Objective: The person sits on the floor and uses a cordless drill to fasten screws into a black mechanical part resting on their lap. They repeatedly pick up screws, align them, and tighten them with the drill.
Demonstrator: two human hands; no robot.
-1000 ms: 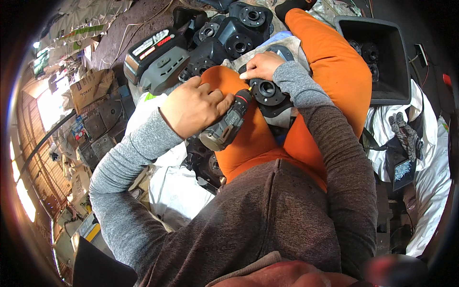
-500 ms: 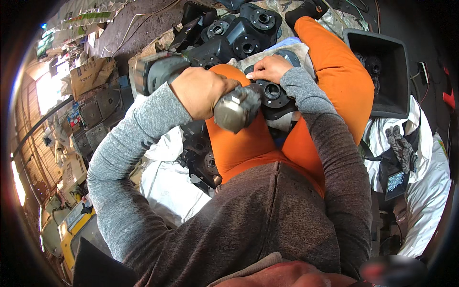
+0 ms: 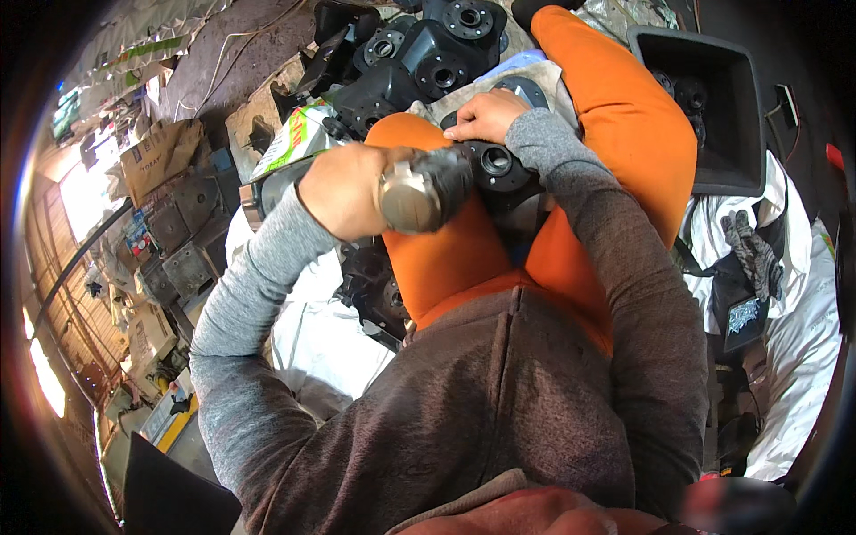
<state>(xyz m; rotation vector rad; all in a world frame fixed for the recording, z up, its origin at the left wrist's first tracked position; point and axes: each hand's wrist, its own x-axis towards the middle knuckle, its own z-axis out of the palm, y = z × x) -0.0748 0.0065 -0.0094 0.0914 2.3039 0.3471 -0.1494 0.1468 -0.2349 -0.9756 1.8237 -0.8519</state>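
Observation:
My left hand (image 3: pixel 343 192) is wrapped round the grip of a cordless driver (image 3: pixel 412 201). Its round metal-grey end faces up at me, and its black front is beside a black flanged part (image 3: pixel 499 169), hiding the tip. That part lies between my orange-clad thighs, with a round hub and bolt holes. Over its far edge is my right hand (image 3: pixel 489 116), thumb and forefinger pinched together near the rim; whatever is in the pinch is too small to make out. Just beyond this hand shows another dark rounded piece (image 3: pixel 524 89) on a pale cloth.
Several similar black flanged parts (image 3: pixel 437 67) are heaped ahead. A black tub (image 3: pixel 758 125) with parts inside stands at right, near a grey glove (image 3: pixel 753 254) and a small tray of screws (image 3: pixel 742 321). White sacks (image 3: pixel 325 343) lie at both sides.
The driver and my left hand have shifted slightly left; its grip end has swung down, uncovering a green-and-white bag. My right hand keeps its place on the part. The whole view has tilted a little.

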